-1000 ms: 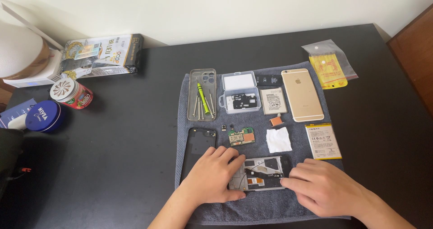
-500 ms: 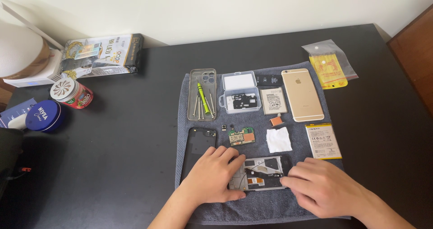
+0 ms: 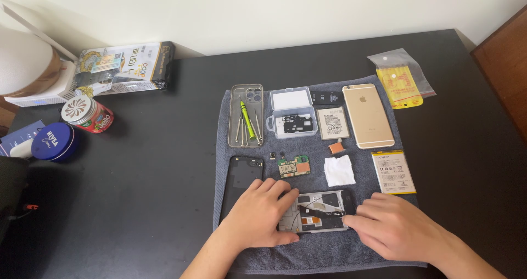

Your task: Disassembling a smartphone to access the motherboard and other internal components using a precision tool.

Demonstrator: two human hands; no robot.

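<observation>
Opened phone frame (image 3: 321, 212) lies between left hand (image 3: 261, 216) and right hand (image 3: 392, 227), both touching it

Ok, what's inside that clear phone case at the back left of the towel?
The clear phone case lies flat on the grey towel and holds a green-handled screwdriver plus several thin metal tools beside it. Their tips are too small to tell apart; nothing covers them.

Parts crowd grey towel (image 3: 307, 257); bare black table (image 3: 164, 202) left, free passage.
</observation>
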